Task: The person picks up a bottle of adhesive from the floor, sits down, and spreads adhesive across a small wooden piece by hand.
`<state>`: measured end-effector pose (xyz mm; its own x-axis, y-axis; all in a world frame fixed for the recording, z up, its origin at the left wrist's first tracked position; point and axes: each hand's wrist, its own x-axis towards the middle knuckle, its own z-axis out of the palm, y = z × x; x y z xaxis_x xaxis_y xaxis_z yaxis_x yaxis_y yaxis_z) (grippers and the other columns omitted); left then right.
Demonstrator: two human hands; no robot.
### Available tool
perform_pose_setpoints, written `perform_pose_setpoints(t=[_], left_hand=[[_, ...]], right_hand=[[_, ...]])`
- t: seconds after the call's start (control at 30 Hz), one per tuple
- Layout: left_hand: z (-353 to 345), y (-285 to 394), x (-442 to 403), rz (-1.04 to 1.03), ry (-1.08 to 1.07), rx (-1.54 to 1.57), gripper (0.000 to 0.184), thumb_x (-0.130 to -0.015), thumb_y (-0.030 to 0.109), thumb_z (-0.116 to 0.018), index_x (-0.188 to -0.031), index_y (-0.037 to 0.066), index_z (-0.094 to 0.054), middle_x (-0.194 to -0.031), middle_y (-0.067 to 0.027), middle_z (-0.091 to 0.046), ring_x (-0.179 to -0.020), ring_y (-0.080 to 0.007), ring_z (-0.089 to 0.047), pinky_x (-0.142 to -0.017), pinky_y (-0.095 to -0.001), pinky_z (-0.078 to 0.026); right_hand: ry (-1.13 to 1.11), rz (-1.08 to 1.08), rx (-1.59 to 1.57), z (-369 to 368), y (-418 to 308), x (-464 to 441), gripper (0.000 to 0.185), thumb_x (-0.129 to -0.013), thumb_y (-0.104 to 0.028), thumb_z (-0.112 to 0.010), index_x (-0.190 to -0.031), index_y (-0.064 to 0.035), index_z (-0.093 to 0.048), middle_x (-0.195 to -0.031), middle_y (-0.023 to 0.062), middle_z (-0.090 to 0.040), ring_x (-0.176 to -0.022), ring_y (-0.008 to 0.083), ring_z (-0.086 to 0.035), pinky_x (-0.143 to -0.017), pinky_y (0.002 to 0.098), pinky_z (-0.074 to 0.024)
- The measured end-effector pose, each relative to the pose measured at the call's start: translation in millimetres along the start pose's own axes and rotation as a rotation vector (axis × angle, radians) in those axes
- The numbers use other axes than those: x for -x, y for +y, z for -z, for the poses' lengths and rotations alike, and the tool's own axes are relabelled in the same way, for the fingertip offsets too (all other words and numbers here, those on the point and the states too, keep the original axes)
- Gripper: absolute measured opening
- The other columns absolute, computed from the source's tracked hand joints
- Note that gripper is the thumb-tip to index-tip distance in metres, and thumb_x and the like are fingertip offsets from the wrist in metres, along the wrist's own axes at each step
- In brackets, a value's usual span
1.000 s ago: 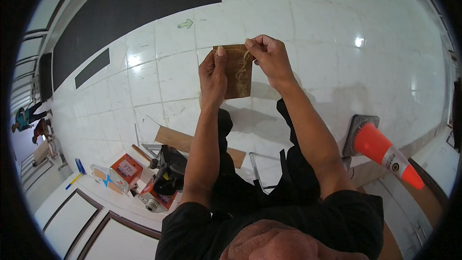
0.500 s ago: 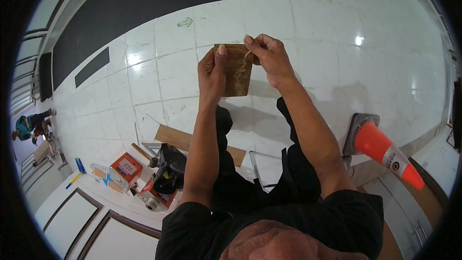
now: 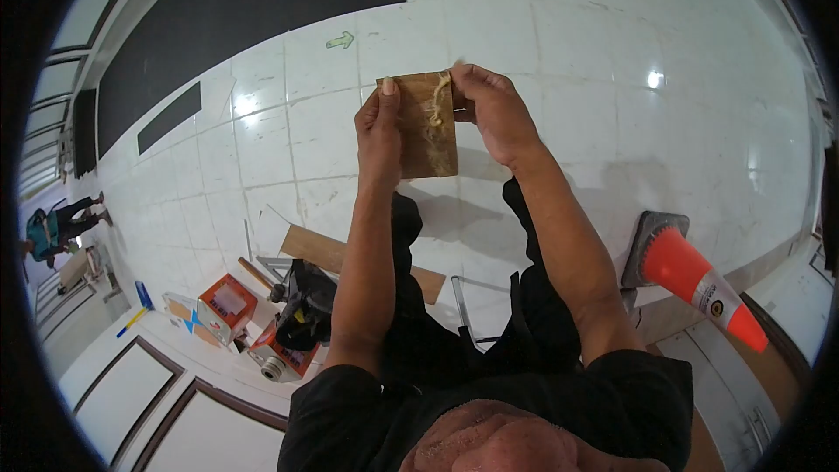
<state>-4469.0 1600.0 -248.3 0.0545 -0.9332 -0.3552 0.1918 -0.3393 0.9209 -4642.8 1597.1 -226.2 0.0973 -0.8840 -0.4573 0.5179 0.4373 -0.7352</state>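
Left hand clamped on a brown rectangular wood-look panel, thumb flat along the front face near the upper left corner, fingers wrapped behind the left edge. Right hand at the panel's upper right corner, fingers curled at the edge; thumb tip blurred, so can't tell if it's pinching or only touching. Panel is held between both hands above the floor, broad face toward the head camera, straight edges, faint grain. Pale yellow stringy residue runs ragged and raised down the right part of the face, thinning to a whitish smear lower down.

Floor is glossy white tile, scuffed, grout lines showing, lamp reflections on it. Right side: orange plastic cone with pale printed band, tipped toward the lower right in view, square dark base. Left side: long flat tan board partly behind the left forearm, crumpled black fabric bag near it, boxy orange-and-white carton beside that.
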Motion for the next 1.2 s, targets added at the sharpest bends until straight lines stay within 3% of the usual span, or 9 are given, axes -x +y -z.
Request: perform_pose_setpoints(t=[0.13,0.3,0.43,0.6,0.83,0.9,0.93,1.03,1.2], left_hand=[[-2,4,1,-0.074,-0.039,-0.042,0.043,-0.104,0.044,-0.055,-0.086,0.006,-0.063,-0.079,0.0045,-0.057,-0.073,-0.0056,-0.046,-0.067,-0.0250,-0.041],[-12,13,9,-0.001,-0.044,-0.022,0.042,-0.103,0.044,-0.055,-0.088,0.005,-0.063,-0.081,0.0039,-0.058,-0.074,-0.0059,-0.046,-0.069,-0.0239,-0.041],[-7,7,7,0.017,-0.048,0.003,0.042,-0.103,0.043,-0.055,-0.089,0.005,-0.064,-0.081,0.0035,-0.059,-0.074,-0.0057,-0.047,-0.070,-0.0239,-0.042],[-5,6,8,-0.022,-0.065,-0.051,0.041,-0.104,0.042,-0.055,-0.089,0.005,-0.064,-0.082,0.0029,-0.060,-0.076,-0.0050,-0.048,-0.072,-0.0229,-0.043],[11,-15,2,0.012,0.043,-0.143,0.043,-0.099,0.048,-0.061,-0.108,0.005,-0.065,-0.095,-0.0028,-0.062,-0.085,-0.0143,-0.054,-0.077,-0.0319,-0.050],[4,-11,5,-0.096,-0.025,-0.109,0.043,-0.102,0.044,-0.055,-0.100,0.003,-0.065,-0.090,-0.0041,-0.065,-0.079,-0.0136,-0.057,-0.072,-0.0312,-0.050],[-14,10,13,-0.061,-0.020,-0.036,0.043,-0.103,0.045,-0.053,-0.102,0.003,-0.065,-0.089,-0.0037,-0.065,-0.076,-0.0130,-0.058,-0.068,-0.0298,-0.051],[-12,12,17,-0.237,-0.061,-0.199,0.046,-0.104,0.046,-0.051,-0.104,0.001,-0.065,-0.092,-0.0045,-0.066,-0.082,-0.0132,-0.059,-0.073,-0.0286,-0.050],[-18,16,31,-0.188,-0.045,-0.189,0.044,-0.105,0.043,-0.050,-0.105,0.001,-0.064,-0.094,-0.0060,-0.066,-0.084,-0.0131,-0.060,-0.075,-0.0287,-0.050]], right_hand=[[0.023,-0.066,-0.031,-2,-8,3,0.029,-0.095,-0.035,-0.070,-0.090,-0.0066,-0.068,-0.083,0.0011,-0.066,-0.073,0.0081,-0.053,-0.066,0.0236,-0.0431],[0.179,0.255,0.521,2,9,-3,0.034,-0.095,-0.033,-0.072,-0.077,-0.0060,-0.062,-0.070,-0.0066,-0.053,-0.064,0.0036,-0.041,-0.058,0.0218,-0.0360],[0.182,0.323,0.558,0,12,-6,0.030,-0.095,-0.027,-0.072,-0.079,-0.0042,-0.062,-0.068,-0.0077,-0.051,-0.064,0.0032,-0.038,-0.056,0.0228,-0.0313],[0.103,0.369,0.597,4,14,-9,0.028,-0.095,-0.024,-0.070,-0.087,0.0019,-0.066,-0.072,0.0041,-0.063,-0.068,0.0087,-0.055,-0.063,0.0277,-0.0466],[-0.078,0.322,0.455,16,28,-20,0.011,-0.094,-0.013,-0.068,-0.100,-0.0038,-0.066,-0.091,0.0030,-0.065,-0.085,0.0097,-0.060,-0.077,0.0272,-0.0512],[-0.148,0.235,0.275,23,27,-24,0.015,-0.095,-0.021,-0.067,-0.100,-0.0068,-0.067,-0.093,0.0024,-0.065,-0.088,0.0100,-0.061,-0.078,0.0290,-0.0522],[0.067,0.260,0.190,5,12,-5,0.029,-0.099,-0.036,-0.061,-0.096,-0.0082,-0.069,-0.090,0.0024,-0.066,-0.083,0.0110,-0.062,-0.076,0.0294,-0.0517],[0.005,0.174,0.263,11,-3,-5,0.072,-0.099,-0.068,-0.039,-0.078,-0.0060,-0.068,-0.070,0.0026,-0.062,-0.068,0.0118,-0.056,-0.066,0.0308,-0.0467],[0.104,0.391,0.622,7,2,4,0.040,-0.093,-0.033,-0.071,-0.072,-0.0003,-0.063,-0.065,0.0020,-0.056,-0.066,0.0088,-0.046,-0.058,0.0293,-0.0398]])
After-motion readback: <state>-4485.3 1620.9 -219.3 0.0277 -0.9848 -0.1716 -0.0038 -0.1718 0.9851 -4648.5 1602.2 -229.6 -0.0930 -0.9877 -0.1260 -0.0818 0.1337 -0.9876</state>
